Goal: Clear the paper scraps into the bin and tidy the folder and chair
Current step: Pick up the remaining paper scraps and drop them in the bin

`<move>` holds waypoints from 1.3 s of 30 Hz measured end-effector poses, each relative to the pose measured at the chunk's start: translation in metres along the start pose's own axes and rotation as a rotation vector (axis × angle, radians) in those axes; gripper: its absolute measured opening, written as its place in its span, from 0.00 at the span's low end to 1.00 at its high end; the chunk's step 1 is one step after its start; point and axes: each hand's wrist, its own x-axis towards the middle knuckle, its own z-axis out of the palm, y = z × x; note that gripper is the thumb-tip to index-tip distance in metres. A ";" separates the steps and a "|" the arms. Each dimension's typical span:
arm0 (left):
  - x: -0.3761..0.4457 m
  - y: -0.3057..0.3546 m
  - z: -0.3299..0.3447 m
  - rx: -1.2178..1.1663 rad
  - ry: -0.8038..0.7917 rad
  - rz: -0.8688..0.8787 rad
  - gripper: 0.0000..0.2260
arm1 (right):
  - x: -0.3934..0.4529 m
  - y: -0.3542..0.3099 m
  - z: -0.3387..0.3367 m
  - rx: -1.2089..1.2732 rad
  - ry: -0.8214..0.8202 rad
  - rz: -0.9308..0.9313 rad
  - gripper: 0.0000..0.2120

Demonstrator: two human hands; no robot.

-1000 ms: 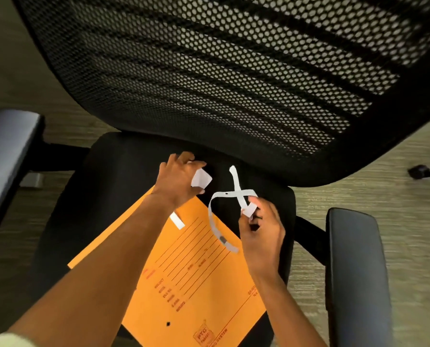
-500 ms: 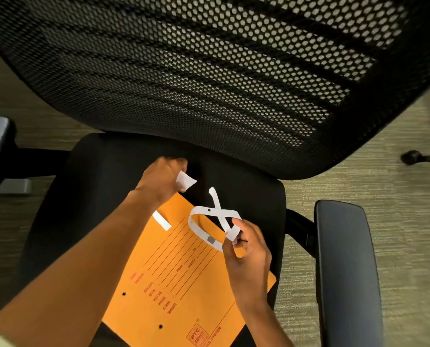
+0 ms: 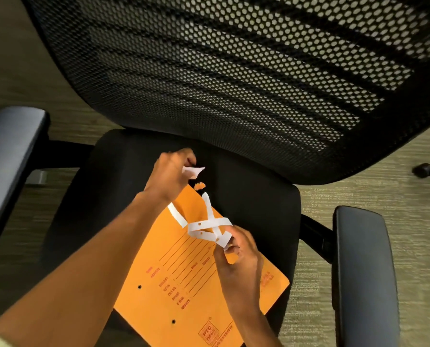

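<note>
Folder (image 3: 184, 291): orange, flat on the chair seat (image 3: 256, 204), turned at an angle so one corner points toward the backrest (image 3: 234, 71). Red printed form lines and labels run across it, a red stamp-like logo sits near its lower edge, and I see small dark punched holes along its left side. Its right corner lies close to the seat's right edge.
Strip (image 3: 209, 225): long, narrow, white paper, looped and crossed over itself above the folder, with small holes along it. One end stands up toward the backrest; another end hangs down to the left and seems to touch the folder.
Scrap (image 3: 192, 171): small, white, crumpled piece with a pointed corner, over the black seat just beyond the folder's top corner.
Left hand (image 3: 170, 175): my fingers are curled closed, pinching the scrap at the tips.
Right hand (image 3: 236, 259): my thumb and fingertips are pressed together on the strip's lower end, holding it above the folder.
Armrests: left one (image 3: 11, 156) and right one (image 3: 361, 266), dark and padded, on either side of the seat.
Floor (image 3: 409, 214): pale, streaked carpet.
</note>
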 end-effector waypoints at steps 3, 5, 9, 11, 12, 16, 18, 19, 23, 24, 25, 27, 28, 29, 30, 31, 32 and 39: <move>-0.006 -0.006 -0.017 -0.095 0.075 0.036 0.07 | -0.001 -0.006 0.013 -0.002 -0.021 -0.038 0.19; -0.009 -0.007 -0.021 -0.077 0.048 0.056 0.07 | 0.001 -0.010 0.021 0.004 -0.030 -0.051 0.18; -0.009 -0.006 -0.015 0.021 -0.061 0.026 0.07 | 0.009 -0.015 0.036 0.029 -0.064 -0.088 0.13; -0.006 -0.005 -0.009 0.061 -0.121 0.015 0.07 | 0.012 -0.016 0.043 0.007 -0.090 -0.109 0.13; -0.004 -0.003 -0.007 0.073 -0.151 0.014 0.06 | 0.014 -0.016 0.046 -0.002 -0.100 -0.111 0.13; 0.003 0.003 -0.004 0.083 -0.250 -0.005 0.06 | 0.023 -0.018 0.062 -0.031 -0.151 -0.139 0.15; 0.005 0.007 -0.004 0.113 -0.278 0.000 0.10 | 0.026 -0.019 0.071 -0.041 -0.172 -0.150 0.17; 0.006 0.009 -0.003 0.132 -0.287 0.004 0.10 | 0.027 -0.020 0.076 -0.069 -0.170 -0.151 0.18; 0.005 0.017 0.000 0.227 -0.277 0.012 0.04 | 0.031 -0.028 0.095 -0.363 -0.135 -0.191 0.23; 0.004 0.019 0.001 0.246 -0.272 0.020 0.04 | 0.032 -0.030 0.098 -0.403 -0.145 -0.173 0.24; 0.002 0.020 0.002 0.260 -0.272 0.030 0.05 | 0.034 -0.032 0.100 -0.419 -0.156 -0.155 0.26; 0.000 0.023 0.004 0.290 -0.280 0.037 0.05 | 0.038 -0.036 0.101 -0.436 -0.163 -0.144 0.26; 0.000 0.024 0.004 0.299 -0.282 0.029 0.04 | 0.039 -0.038 0.101 -0.446 -0.187 -0.144 0.24; 0.000 0.023 0.006 0.304 -0.284 0.018 0.05 | 0.040 -0.040 0.100 -0.445 -0.214 -0.146 0.21; 0.002 0.023 0.007 0.306 -0.290 0.008 0.06 | 0.040 -0.040 0.099 -0.451 -0.247 -0.149 0.18; 0.003 0.023 0.008 0.303 -0.296 -0.002 0.08 | 0.039 -0.040 0.098 -0.463 -0.270 -0.156 0.17; 0.005 0.023 0.008 0.292 -0.303 -0.015 0.10 | 0.038 -0.039 0.098 -0.489 -0.280 -0.173 0.17; 0.011 0.010 0.011 0.076 -0.191 -0.101 0.14 | 0.034 -0.028 0.093 -0.394 -0.318 -0.186 0.13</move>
